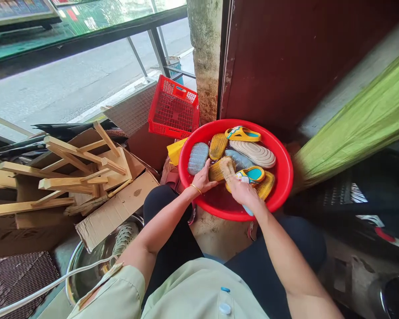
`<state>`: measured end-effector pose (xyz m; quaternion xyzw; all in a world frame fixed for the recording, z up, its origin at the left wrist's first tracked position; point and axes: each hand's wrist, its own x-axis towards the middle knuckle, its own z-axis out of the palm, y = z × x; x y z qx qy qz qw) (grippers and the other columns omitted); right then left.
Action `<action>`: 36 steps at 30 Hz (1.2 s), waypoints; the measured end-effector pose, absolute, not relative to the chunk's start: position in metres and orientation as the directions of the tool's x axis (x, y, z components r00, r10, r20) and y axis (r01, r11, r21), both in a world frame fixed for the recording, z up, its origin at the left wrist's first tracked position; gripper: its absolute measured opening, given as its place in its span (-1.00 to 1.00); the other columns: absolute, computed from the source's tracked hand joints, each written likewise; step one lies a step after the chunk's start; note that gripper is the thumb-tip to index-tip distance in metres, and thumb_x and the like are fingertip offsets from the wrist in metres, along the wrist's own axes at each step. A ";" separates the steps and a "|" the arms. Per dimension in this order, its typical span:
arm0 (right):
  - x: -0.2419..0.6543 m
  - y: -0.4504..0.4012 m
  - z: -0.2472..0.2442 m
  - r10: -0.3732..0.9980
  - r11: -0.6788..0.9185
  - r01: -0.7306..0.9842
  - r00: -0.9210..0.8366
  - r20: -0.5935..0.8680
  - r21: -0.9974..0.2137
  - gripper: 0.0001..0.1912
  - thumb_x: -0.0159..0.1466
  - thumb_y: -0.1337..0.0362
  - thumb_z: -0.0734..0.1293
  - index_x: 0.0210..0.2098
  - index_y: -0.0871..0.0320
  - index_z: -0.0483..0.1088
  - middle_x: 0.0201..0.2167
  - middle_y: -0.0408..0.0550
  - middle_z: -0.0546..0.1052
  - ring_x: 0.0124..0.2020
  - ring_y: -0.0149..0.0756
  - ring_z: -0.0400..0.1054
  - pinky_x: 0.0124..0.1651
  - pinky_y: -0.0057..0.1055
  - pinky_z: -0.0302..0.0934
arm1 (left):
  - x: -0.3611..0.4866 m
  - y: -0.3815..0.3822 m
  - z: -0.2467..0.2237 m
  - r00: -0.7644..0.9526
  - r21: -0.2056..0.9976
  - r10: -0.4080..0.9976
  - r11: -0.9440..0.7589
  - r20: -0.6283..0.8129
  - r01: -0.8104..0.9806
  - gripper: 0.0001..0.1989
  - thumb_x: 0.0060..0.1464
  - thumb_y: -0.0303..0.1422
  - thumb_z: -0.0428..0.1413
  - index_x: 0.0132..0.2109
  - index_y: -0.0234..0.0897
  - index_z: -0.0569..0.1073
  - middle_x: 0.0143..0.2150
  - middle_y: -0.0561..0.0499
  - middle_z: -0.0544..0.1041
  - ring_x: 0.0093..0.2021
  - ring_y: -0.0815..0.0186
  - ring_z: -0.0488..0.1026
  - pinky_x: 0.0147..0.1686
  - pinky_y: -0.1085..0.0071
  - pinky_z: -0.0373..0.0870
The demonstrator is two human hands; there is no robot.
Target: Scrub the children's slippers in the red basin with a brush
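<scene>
My left hand grips the near end of a yellow sandal, its ridged sole facing up. In my right hand is a scrubbing brush, its pale bristles against that sole and a light blue handle end showing below my palm. Both hands are over a red basin. Around them in it lie a grey sole, another yellow sole, a yellow clog with a turquoise lining, a whitish ridged sole and a yellow-and-turquoise clog.
Behind the basin stands a red plastic crate. Wooden stools and cardboard are piled at left, above a metal bowl with a shoe. A green curtain hangs right, beside a dark red panel.
</scene>
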<state>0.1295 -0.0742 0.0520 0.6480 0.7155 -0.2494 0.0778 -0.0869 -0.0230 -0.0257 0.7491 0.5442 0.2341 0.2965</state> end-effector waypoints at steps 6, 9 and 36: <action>0.144 -0.041 0.045 0.912 -0.057 0.936 -0.093 -0.400 -0.349 -0.40 0.40 0.31 0.13 0.42 0.24 0.21 0.03 0.24 0.61 -0.04 -0.06 0.55 0.02 -0.31 0.32 | -0.097 -0.023 -0.014 0.375 0.697 0.927 -0.286 0.026 0.658 -0.10 0.00 -0.21 0.29 0.42 -0.34 0.15 0.38 -0.31 0.32 0.38 -0.05 0.30 0.37 0.06 0.21; 0.136 -0.056 0.050 0.906 -0.006 0.923 -0.158 -0.392 -0.385 -0.38 0.41 0.27 0.16 0.45 0.13 0.18 0.06 0.14 0.61 -0.03 -0.11 0.55 -0.01 -0.38 0.33 | -0.099 -0.021 -0.015 0.361 0.717 0.932 -0.262 0.016 0.645 -0.12 -0.04 -0.22 0.31 0.38 -0.34 0.19 0.36 -0.31 0.34 0.36 -0.05 0.31 0.35 0.04 0.23; 0.177 -0.041 0.035 0.900 -0.368 0.548 0.004 -0.437 -0.752 -0.28 0.34 0.19 0.20 0.46 0.18 0.11 -0.38 -0.09 0.55 -0.63 -0.41 0.33 -0.56 -0.50 0.27 | -0.104 -0.016 0.018 0.201 0.993 0.973 0.107 -0.116 0.054 -0.17 -0.22 -0.19 0.32 0.25 -0.29 0.37 0.10 -0.12 0.54 0.10 0.04 0.49 0.10 0.15 0.47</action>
